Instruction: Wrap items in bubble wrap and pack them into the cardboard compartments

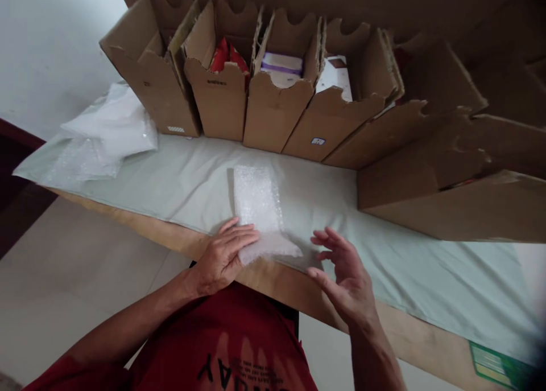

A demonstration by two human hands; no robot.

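Observation:
A bubble wrap pouch (258, 200) lies on the pale green cloth near the table's front edge, its lower end fanning out toward me. My left hand (226, 254) rests on the pouch's lower left side with the fingers stretched out over it. To the right of the pouch, my right hand (343, 280) is raised, thumb and fingers apart, touching nothing. Whether anything is inside the pouch I cannot tell.
Several open cardboard bins (222, 109) line the back of the table, some holding packets and small boxes. White plastic bags and bubble wrap (123, 120) are heaped at the left. A green printed sheet (497, 362) sits at the lower right. Cloth (191, 169) covers the tabletop.

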